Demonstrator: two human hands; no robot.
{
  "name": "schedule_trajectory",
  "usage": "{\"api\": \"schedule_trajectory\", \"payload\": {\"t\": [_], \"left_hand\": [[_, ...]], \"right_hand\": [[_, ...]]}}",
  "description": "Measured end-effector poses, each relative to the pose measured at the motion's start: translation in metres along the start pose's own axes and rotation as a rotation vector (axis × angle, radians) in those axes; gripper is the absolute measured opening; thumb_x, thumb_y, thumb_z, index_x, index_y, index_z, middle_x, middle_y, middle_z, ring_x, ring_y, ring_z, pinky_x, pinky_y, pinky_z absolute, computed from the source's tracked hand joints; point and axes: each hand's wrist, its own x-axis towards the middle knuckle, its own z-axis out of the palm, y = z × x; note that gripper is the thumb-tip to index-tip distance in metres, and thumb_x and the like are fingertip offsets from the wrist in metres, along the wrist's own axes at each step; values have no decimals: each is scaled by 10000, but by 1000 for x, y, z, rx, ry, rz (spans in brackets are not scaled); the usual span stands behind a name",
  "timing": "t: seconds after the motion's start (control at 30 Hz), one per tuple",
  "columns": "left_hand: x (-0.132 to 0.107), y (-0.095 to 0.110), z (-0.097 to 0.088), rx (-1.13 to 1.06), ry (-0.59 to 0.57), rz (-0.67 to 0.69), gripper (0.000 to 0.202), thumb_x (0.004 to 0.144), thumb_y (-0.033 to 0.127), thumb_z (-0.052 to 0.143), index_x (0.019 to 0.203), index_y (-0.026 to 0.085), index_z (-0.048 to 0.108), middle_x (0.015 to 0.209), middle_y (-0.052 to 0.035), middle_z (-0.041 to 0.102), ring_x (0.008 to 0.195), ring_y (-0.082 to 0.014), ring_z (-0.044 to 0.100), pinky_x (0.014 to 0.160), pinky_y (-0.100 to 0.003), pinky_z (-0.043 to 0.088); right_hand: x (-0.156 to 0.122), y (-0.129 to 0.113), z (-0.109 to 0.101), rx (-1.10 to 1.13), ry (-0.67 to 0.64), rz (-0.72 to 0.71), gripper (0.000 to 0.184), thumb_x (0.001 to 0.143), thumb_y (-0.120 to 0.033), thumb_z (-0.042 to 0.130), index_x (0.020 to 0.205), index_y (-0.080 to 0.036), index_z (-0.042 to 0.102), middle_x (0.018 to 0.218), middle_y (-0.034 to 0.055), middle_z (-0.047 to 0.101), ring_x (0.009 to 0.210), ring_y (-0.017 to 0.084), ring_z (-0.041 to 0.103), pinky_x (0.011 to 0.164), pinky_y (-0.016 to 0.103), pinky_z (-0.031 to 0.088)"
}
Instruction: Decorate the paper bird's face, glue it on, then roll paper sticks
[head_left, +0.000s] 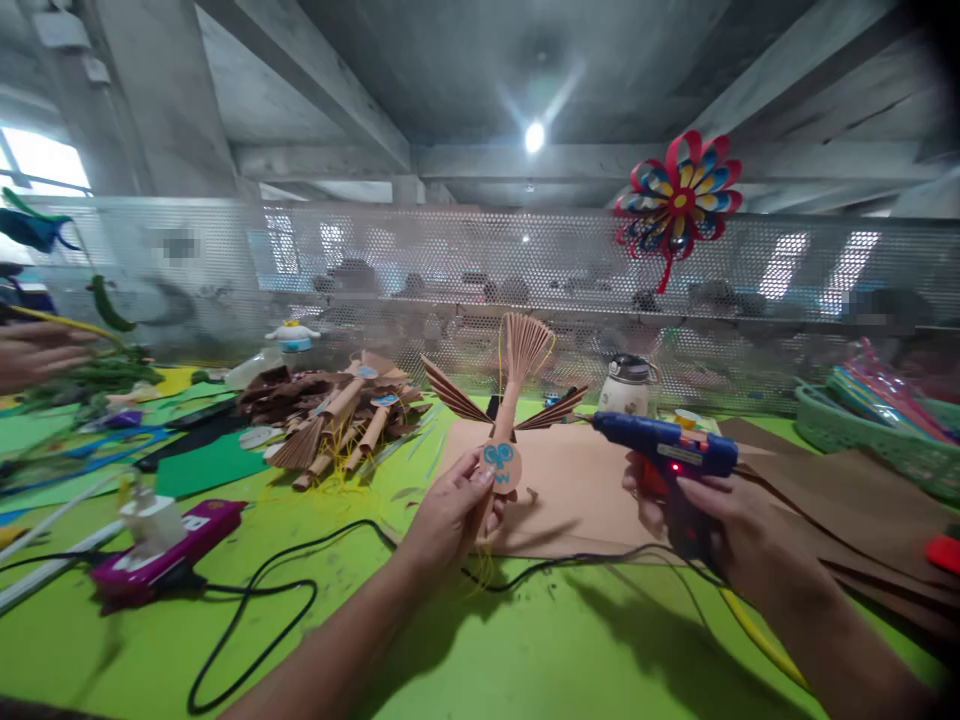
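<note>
Between the fingers of my left hand (451, 505) is a brown paper bird (507, 402) with a pleated fan tail pointing up and pleated wings to both sides. Its round head piece, marked with blue shapes, faces me by my thumb. Yellow string hangs from it. My right hand (712, 515) is wrapped round the handle of a blue hot glue gun (664, 442) with a red light lit. The nozzle points left, close to the tip of the right wing; whether they touch I cannot tell. Below both lies a brown paper sheet (577, 490).
A pile of similar brown paper pieces (337, 410) with yellow strings lies left. Nearer stands a purple power strip (169, 555), its black cable crossing the green table. A bottle (628, 385) and a green basket (870, 440) stand right. Another person's hand (41, 355) shows far left.
</note>
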Motion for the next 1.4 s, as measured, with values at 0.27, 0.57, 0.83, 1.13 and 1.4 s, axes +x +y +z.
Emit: {"api": "schedule_trajectory", "payload": {"t": [0.27,0.57,0.83,1.13,1.4], "left_hand": [[-1,-5,3,48,-16,-16,249,793,237,564,1025,145,565,752,-35,541,570,-53,478,515,-147,358],[-6,-15,13,143,-33,-101,347,765,304,595,1075,153,554,701,-31,540,508,-58,456,445,-154,328],[-11,-16,22,96,-4,-117,377,730,302,638,1071,159,566,677,-27,538,503,-59,472,435,-145,337],[-11,-16,16,103,-64,-125,332,767,301,597,1056,144,556,659,-30,537,501,-63,468,431,-150,339],[-12,-18,16,63,-105,-119,305,785,269,577,1067,156,551,674,-27,533,480,-51,462,428,-148,336]], "right_hand": [[-16,15,5,-130,-171,-38,411,823,-464,435,1027,-150,602,862,123,616,646,178,556,565,287,443],[-20,12,12,-402,-141,-76,379,846,-452,403,1047,-187,585,830,86,599,585,135,486,488,237,398],[-18,16,11,-392,-170,-96,365,859,-431,393,996,-169,605,817,95,604,660,162,532,540,259,413],[-19,15,10,-444,-162,-98,402,859,-454,371,917,-150,629,769,95,601,625,153,500,535,258,400],[-18,20,8,-422,-137,-83,387,861,-447,371,858,-147,615,692,64,564,545,121,437,474,230,336]]}}
